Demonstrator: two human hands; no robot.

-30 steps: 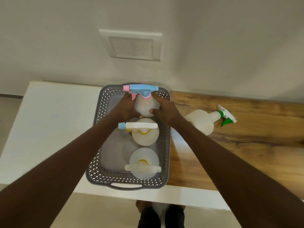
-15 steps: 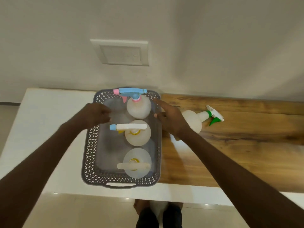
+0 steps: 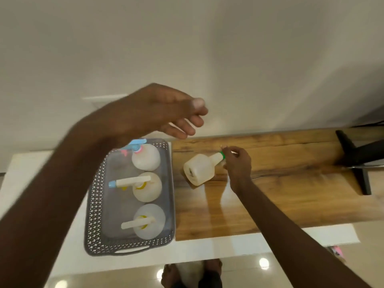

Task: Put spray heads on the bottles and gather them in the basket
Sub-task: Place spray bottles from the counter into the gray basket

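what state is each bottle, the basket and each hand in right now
green-collared bottle: on its side on the wooden board, outside the basket
right hand: grips that bottle's spray head
left hand: raised, holding nothing
basket: three upright bottles with spray heads on

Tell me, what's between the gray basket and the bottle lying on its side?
Nothing: in the head view, only bare wooden board lies between the gray basket and the lying bottle.
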